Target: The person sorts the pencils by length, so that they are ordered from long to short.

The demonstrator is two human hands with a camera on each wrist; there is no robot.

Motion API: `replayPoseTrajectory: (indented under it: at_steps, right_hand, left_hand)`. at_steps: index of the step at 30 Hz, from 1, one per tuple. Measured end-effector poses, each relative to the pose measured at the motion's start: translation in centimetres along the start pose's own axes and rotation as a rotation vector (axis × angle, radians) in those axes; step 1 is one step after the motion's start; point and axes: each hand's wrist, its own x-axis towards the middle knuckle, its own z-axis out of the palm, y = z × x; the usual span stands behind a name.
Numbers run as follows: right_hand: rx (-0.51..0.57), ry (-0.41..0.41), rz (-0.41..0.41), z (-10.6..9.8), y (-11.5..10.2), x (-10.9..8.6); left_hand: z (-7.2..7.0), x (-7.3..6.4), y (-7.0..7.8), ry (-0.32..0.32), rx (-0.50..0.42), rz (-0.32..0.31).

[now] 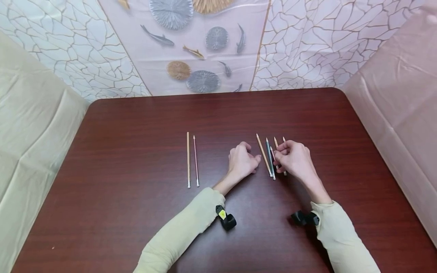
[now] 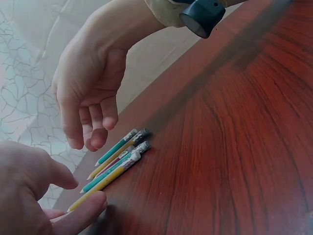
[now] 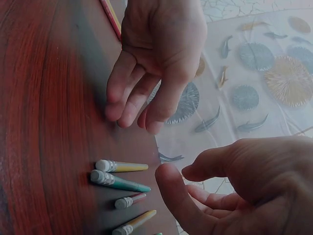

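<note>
Several pencils lie side by side on the right of the table. A yellow pencil (image 1: 263, 153) is leftmost, beside a teal pencil (image 1: 268, 151). A thin red pencil (image 3: 131, 200) lies between that one and a second yellow pencil (image 3: 137, 222); a green pencil (image 2: 116, 147) is at the far side of the group. My right hand (image 1: 296, 159) hovers over the right-hand pencils, its fingers loosely bent and holding nothing. Just left of the group is my left hand (image 1: 243, 161), fingers relaxed, a fingertip near the leftmost yellow pencil. Whether it touches is unclear.
Apart from the group, another yellow pencil (image 1: 188, 159) and a red pencil (image 1: 196, 161) lie nearly parallel left of my left hand. All are on a dark red-brown wooden table (image 1: 129, 151). A patterned cloth (image 1: 205, 45) hangs behind its far edge.
</note>
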Motion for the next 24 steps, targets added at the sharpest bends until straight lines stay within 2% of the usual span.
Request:
replayPoseTrajectory:
  at_steps: [6,13,24]
  right_hand:
    - [-0.026,0.003,0.011,-0.2,0.1,-0.2]
    - [-0.032,0.003,0.010,-0.2,0.4,-0.2]
    - [-0.028,0.004,0.011,-0.4,0.7,-0.4]
  left_hand:
    - [0.6,0.4,0.2,0.000,0.041,0.000]
    - [1.5,1.0,0.7,0.037,0.100,0.006]
    - [2.6,1.4,0.9,0.060,0.114,-0.006]
